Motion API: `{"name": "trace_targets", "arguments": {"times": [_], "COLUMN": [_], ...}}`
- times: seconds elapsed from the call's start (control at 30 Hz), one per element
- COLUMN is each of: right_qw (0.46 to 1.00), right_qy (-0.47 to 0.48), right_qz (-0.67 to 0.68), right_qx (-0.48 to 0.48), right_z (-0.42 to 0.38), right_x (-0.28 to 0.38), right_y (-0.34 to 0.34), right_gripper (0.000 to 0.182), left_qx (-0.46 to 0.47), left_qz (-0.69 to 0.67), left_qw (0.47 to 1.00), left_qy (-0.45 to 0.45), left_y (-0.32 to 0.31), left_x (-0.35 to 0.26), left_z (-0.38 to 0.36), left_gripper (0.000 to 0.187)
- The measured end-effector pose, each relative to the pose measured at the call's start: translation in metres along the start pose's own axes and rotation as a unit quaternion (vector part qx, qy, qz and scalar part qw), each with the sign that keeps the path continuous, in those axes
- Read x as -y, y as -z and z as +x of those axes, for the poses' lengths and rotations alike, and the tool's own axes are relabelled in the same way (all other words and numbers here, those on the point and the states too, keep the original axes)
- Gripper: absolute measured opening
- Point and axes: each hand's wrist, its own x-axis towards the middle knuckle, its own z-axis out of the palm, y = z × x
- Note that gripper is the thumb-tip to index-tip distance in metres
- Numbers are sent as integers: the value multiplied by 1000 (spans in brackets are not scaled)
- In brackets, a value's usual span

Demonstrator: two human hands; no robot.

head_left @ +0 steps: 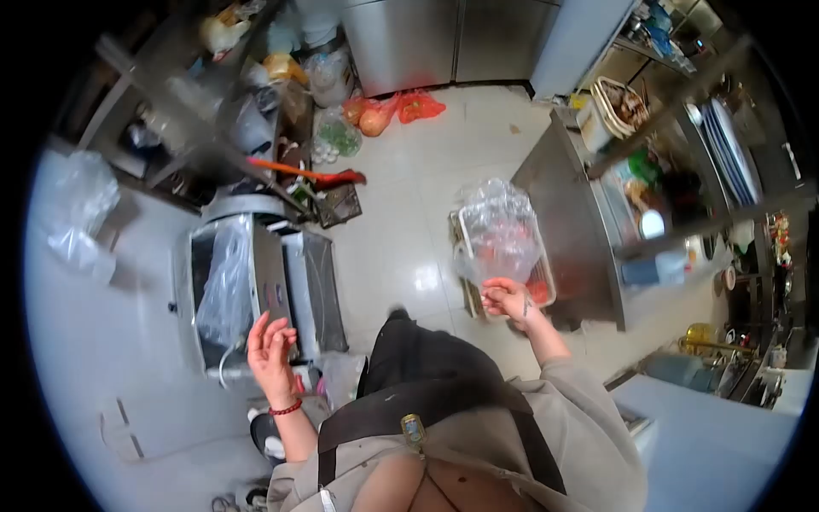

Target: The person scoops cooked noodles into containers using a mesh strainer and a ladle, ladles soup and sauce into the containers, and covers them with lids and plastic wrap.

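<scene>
My right hand (509,302) is closed, its fingers pinching the near edge of a clear plastic bag (502,218). The crumpled bag spreads over a light-coloured crate (547,294) on the floor, and something red shows through and beside it. My left hand (271,352) is raised with nothing in it, fingers apart and slightly curled. Closest to it is an open metal box (271,266) with another clear plastic bag (226,286) hanging inside.
A steel counter (567,222) stands right of the crate, with a tub (601,119) on top. Red bags (375,113) and a bag of green vegetables (337,135) lie on the tiled floor ahead. An orange-handled tool (299,171) sticks out at left. Steel doors (418,43) close off the back.
</scene>
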Motion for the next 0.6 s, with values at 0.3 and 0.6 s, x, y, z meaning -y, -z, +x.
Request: {"name": "trace_targets", "arguments": {"times": [0.3, 0.6], "right_qw": [958, 966], "right_qy": [51, -28], "right_qz": [124, 179], "right_qx": [-253, -185], "right_z": [203, 365], "right_x": [206, 318], "right_y": [33, 101], "right_gripper": [20, 30], "left_qx": [128, 411], "left_qz": [-14, 29], "left_qw": [991, 911], "left_qy": [27, -35], "left_y": [-212, -559], "left_x": [15, -30], "left_z": [388, 646], "left_gripper": [32, 27]}}
